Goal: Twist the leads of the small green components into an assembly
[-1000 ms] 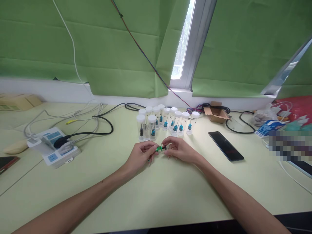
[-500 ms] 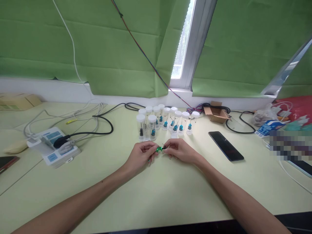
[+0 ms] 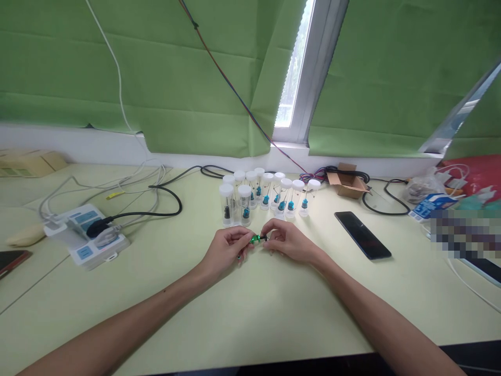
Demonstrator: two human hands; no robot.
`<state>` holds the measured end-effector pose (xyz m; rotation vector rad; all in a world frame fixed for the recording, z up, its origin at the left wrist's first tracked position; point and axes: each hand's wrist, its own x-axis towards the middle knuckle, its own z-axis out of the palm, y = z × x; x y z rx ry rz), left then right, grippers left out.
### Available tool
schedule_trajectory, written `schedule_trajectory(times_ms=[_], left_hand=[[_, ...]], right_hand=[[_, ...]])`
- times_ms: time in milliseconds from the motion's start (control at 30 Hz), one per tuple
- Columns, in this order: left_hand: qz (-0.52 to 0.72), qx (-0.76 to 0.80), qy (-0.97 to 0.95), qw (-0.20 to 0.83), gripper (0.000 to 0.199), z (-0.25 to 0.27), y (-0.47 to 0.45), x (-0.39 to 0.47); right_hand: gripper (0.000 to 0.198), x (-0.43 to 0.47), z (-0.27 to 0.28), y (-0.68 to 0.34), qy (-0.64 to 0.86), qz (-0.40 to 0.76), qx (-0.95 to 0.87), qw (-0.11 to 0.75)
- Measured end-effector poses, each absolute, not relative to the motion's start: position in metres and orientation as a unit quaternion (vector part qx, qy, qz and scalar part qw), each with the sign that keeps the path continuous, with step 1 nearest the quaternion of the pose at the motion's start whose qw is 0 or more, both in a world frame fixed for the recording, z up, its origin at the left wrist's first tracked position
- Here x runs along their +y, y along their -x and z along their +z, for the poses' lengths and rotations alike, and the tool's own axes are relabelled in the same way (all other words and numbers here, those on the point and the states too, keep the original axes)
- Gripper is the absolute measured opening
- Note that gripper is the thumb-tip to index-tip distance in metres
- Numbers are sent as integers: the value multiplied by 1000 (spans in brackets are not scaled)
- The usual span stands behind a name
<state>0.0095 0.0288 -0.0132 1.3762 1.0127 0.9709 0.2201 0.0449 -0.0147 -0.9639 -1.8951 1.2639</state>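
My left hand [image 3: 230, 245] pinches a small green metallic part with a black end [image 3: 256, 238] between thumb and fingertips, just above the table. At the black end is my right hand [image 3: 286, 240], its index finger raised and apart from the thumb. The thumb tip is close to the black end; whether it touches cannot be made out. Just behind both hands stand several clear tubes with white caps [image 3: 245, 201]. Most contain a small blue part on a thin shaft, and the front left tube [image 3: 226, 201] holds a black one.
On the right lies a black phone [image 3: 362, 235], with an open cardboard box [image 3: 347, 183] behind it. A white power strip [image 3: 94, 245] with plugs and cables occupies the left. Black cables [image 3: 178, 196] run along the back; a blue-and-white packet [image 3: 434, 205] is at far right.
My right index finger has lifted away from the thumb, loosening around the black end. My left hand and the green part stay in place.
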Motion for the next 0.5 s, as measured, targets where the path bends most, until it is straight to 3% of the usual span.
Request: schedule_trajectory(times_ms=[167,500], left_hand=[[406,431,-587,553,33,-13,-9,28],[399,428,-592,554,31,-14,-8,28]], right_hand=[[22,45,-19,-219,384,478,-722,320],[33,38,-5,-215,376,463,-742,307]])
